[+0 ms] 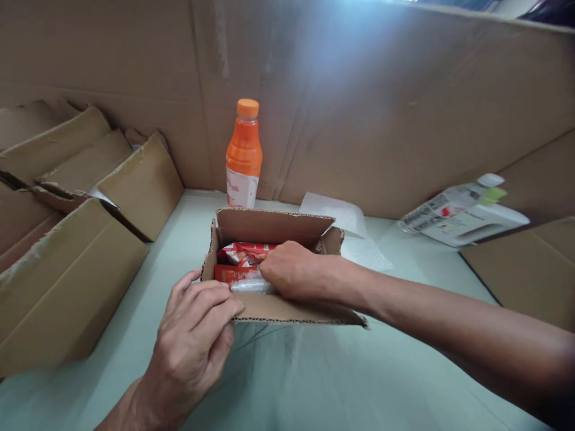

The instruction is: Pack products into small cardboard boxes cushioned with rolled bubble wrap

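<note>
Two hands: the left hand is at the near left corner of an open cardboard box, while the right hand reaches down inside it.
Left fingers: bent over the rim at that corner, close together, with the thumb low against the outside of the near wall; they hold the edge of the box.
Right fingers: curled and pointing down among the contents; the tips are hidden, so I cannot tell whether they grip anything.
Inside the box: a red printed packet lies toward the back, a second red packet just in front of it, and clear plastic wrap along the near side, right by the right hand.
Box position: on the pale green bench, in front of the person, with its top open and its walls upright.
Behind the box: an orange drink bottle stands upright, with an orange cap and a white label; its base is hidden.
White translucent sheets: just behind and to the right of the box, one partly against the back wall.
Right side: a clear plastic bottle with a white cap, beside a white handled jug, both slanted in this view.
Left side: several open cardboard cartons grouped together.
Back: a tall cardboard wall.
</note>
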Action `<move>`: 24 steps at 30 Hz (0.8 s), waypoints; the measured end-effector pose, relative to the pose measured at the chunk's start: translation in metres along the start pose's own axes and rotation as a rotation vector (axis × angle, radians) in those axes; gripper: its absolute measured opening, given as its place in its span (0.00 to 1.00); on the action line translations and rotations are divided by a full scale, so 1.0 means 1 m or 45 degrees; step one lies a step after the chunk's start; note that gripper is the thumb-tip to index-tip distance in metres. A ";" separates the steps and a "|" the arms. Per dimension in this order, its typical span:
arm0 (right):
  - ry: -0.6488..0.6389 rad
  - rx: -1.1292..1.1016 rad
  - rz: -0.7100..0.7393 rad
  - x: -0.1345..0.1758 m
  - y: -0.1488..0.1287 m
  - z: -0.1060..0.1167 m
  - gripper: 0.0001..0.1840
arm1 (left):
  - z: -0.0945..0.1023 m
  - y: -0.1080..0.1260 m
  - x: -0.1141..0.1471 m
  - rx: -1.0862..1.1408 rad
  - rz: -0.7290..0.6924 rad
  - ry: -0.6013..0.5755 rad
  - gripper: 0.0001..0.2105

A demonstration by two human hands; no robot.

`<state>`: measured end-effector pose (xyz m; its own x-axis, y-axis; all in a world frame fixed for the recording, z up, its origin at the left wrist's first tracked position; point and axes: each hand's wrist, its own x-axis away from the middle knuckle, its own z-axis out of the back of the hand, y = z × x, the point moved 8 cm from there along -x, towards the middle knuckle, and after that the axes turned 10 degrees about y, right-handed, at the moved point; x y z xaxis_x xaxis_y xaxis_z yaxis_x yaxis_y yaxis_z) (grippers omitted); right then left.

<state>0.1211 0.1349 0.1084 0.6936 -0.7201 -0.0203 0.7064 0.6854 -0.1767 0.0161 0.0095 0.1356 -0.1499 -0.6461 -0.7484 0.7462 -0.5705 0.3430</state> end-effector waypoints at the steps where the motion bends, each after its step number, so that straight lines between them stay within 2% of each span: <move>1: -0.056 -0.037 0.028 0.002 -0.001 0.006 0.06 | 0.003 0.001 -0.001 0.003 0.001 0.041 0.15; 2: -0.081 -0.084 0.058 0.009 -0.001 0.017 0.06 | 0.007 0.001 -0.001 0.006 0.013 0.100 0.16; 3: -0.036 -0.133 0.065 0.020 0.003 0.033 0.07 | 0.012 -0.002 0.002 0.008 0.050 0.176 0.19; 5: 0.208 -0.200 -0.008 0.057 0.023 0.072 0.12 | 0.022 -0.019 0.014 0.015 0.231 0.316 0.27; 7: 0.515 -0.242 -0.244 0.108 0.057 0.095 0.16 | 0.020 -0.047 0.035 0.098 0.536 0.301 0.31; 8: 0.606 -0.271 -0.379 0.135 0.074 0.093 0.17 | 0.012 -0.062 0.049 0.172 0.705 0.241 0.31; 10: 0.664 -0.384 -0.572 0.174 0.094 0.063 0.19 | -0.007 -0.086 0.073 0.339 0.988 0.112 0.31; 12: 0.699 -0.503 -0.698 0.192 0.099 0.019 0.27 | -0.026 -0.098 0.087 0.486 1.155 0.047 0.32; 15: 0.829 -0.615 -0.862 0.185 0.094 -0.033 0.46 | -0.052 -0.098 0.082 0.673 1.217 0.008 0.31; 17: 0.856 -0.841 -0.941 0.171 0.091 -0.055 0.55 | -0.066 -0.093 0.071 0.762 1.218 0.039 0.29; 18: 0.868 -1.005 -0.947 0.165 0.090 -0.061 0.56 | -0.071 -0.090 0.066 0.791 1.220 0.074 0.29; 21: 0.912 -1.363 -0.841 0.160 0.084 -0.064 0.47 | -0.084 -0.081 0.062 0.845 1.243 0.180 0.30; 24: 0.834 -1.263 -0.845 0.178 0.075 -0.066 0.34 | -0.088 -0.064 0.087 0.811 1.288 0.211 0.33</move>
<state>0.2879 0.0512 0.0265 -0.1239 -0.9901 -0.0653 0.2877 0.0272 -0.9573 0.0122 0.0344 -0.0008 0.4372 -0.8989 -0.0270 0.0170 -0.0217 0.9996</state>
